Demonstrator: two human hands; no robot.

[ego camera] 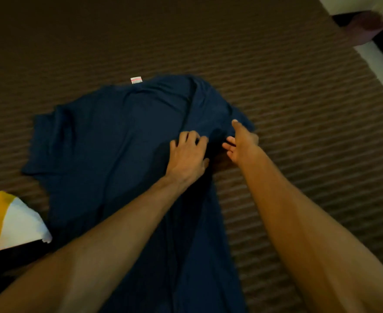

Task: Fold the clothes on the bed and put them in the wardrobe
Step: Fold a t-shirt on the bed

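Navy t-shirt [109, 141] lies spread on the bed [276, 86]. Left hand [187, 158] presses it, fingers curled in cloth; right hand [240, 143] grip apart at the sleeve. Step, by judgement: first fold. Next: bring sleeve inward.

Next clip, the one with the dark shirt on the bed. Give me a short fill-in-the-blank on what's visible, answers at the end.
1. The navy T-shirt lies spread on a ____ striped bed cover.
2. The left hand rests with curled fingers on the ____.
3. The white label sticks out at the shirt's ____.
4. The right hand has its fingers ____, at the shirt's right sleeve.

Answers: brown; T-shirt; collar; straight
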